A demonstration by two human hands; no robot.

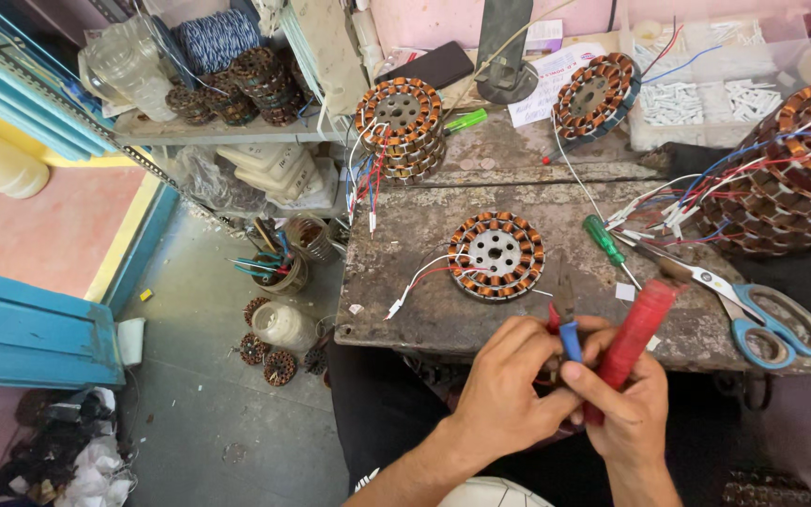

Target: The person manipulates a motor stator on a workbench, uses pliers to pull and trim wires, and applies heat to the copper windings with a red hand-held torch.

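My left hand [509, 380] pinches thin wire ends with red and blue sleeves [567, 336] just off the near edge of a worn workbench [405, 282]. My right hand [623, 399] grips a red-handled tool [633, 336] held upright, its top close to those wire ends. On the bench straight ahead lies a round copper-wound stator [497, 255] with red and white leads trailing left. Both hands are close together, fingers touching.
Blue-handled scissors [753, 314] and a green screwdriver [604, 242] lie at the right. Stacked stators sit at the back [401, 122], back right [596, 94] and far right [790, 178]. A tray of white sleeves [696, 99] stands behind. The floor at left holds cans of tools [279, 263].
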